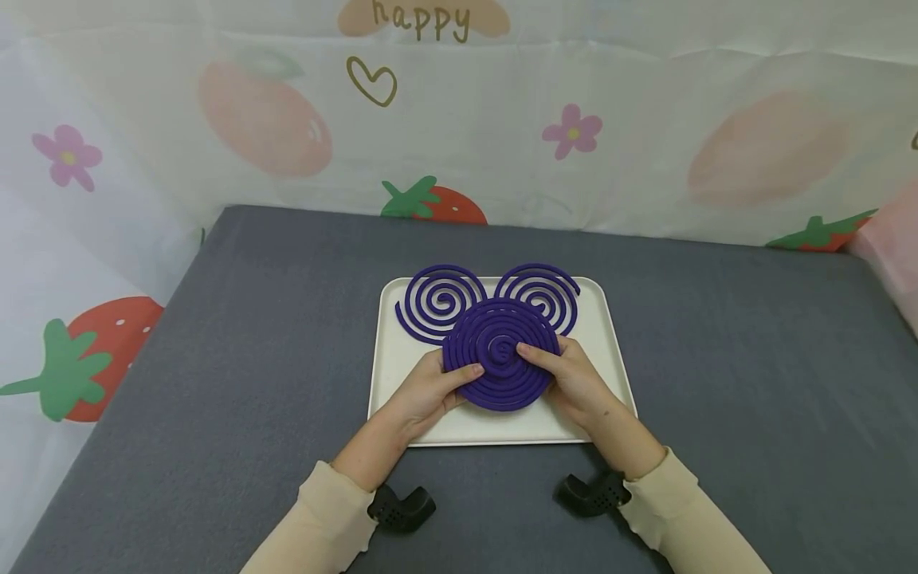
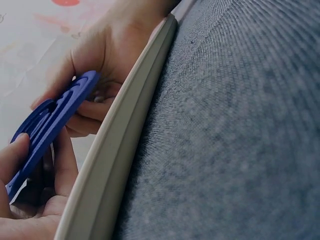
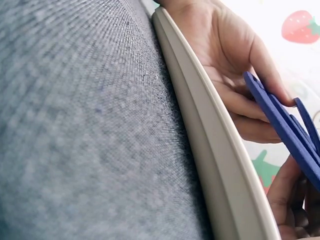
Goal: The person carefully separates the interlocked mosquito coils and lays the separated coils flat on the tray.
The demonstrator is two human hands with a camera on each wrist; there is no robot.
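Both hands hold a tightly wound purple mosquito coil disc (image 1: 502, 391), its rings nested close together, above the tray in the head view. My left hand (image 1: 428, 391) grips its left edge, thumb on top, fingers beneath. On the opposite edge my right hand (image 1: 579, 383) grips the same way, its thumb near the centre. Both wrist views show the disc (image 2: 62, 117) tilted edge-on, with its rings slightly out of plane. Behind it, two looser purple spiral coils, a left one (image 1: 412, 313) and a right one (image 1: 534, 266), lie at the tray's far edge, partly overhanging.
A cream rectangular tray (image 1: 390, 359) with a raised rim rests on a grey cloth-covered table (image 1: 251, 359). Black curved devices (image 1: 405, 510) are worn at both wrists. A curtain (image 1: 488, 96) printed with fruit and flowers hangs behind the table.
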